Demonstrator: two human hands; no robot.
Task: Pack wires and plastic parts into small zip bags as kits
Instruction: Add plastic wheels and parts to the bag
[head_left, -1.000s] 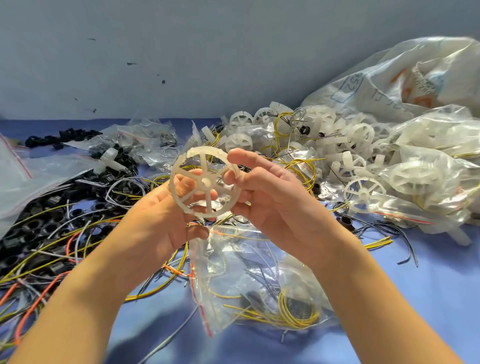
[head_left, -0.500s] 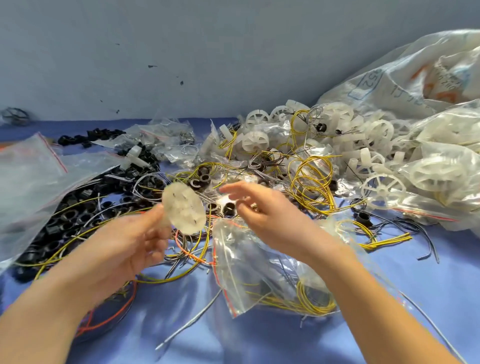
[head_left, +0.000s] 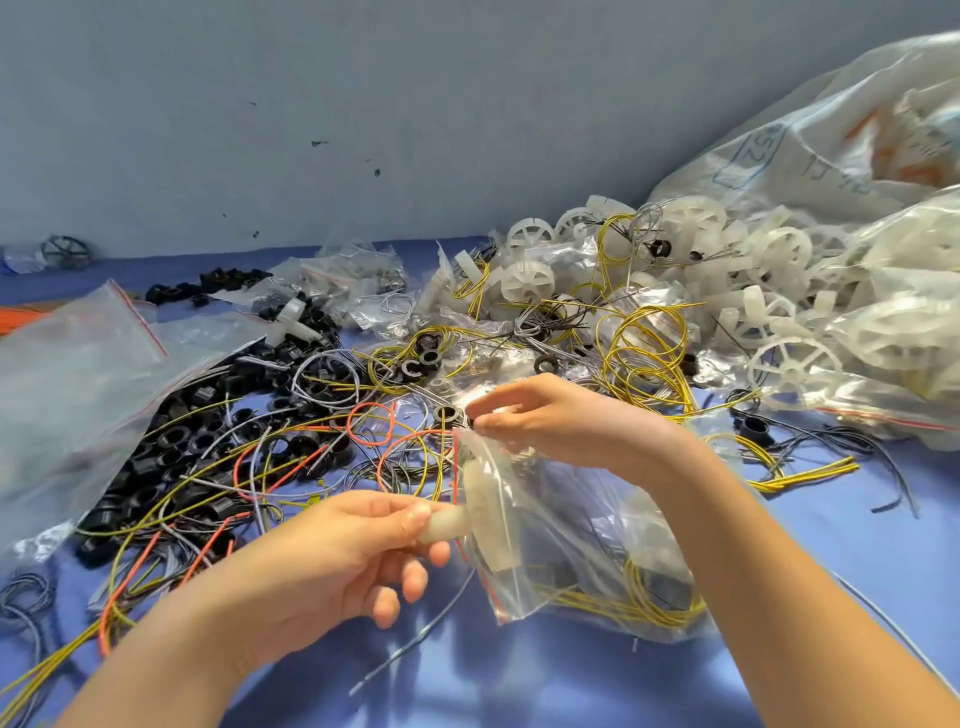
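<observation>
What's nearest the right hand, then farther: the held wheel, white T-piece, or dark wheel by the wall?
1. Held wheel, just below it, in the left hand.
2. T-piece, up left on black parts.
3. Dark wheel, far left corner.

bare blue cloth (head_left: 519, 686) near front – open lane, wire tangle (head_left: 291, 457) blocks left, wheel pile (head_left: 753, 280) crowds far right

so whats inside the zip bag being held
The zip bag holds a white plastic wheel, partly in, and coiled yellow wire at the bottom. Anything else is hidden by glare.
</observation>
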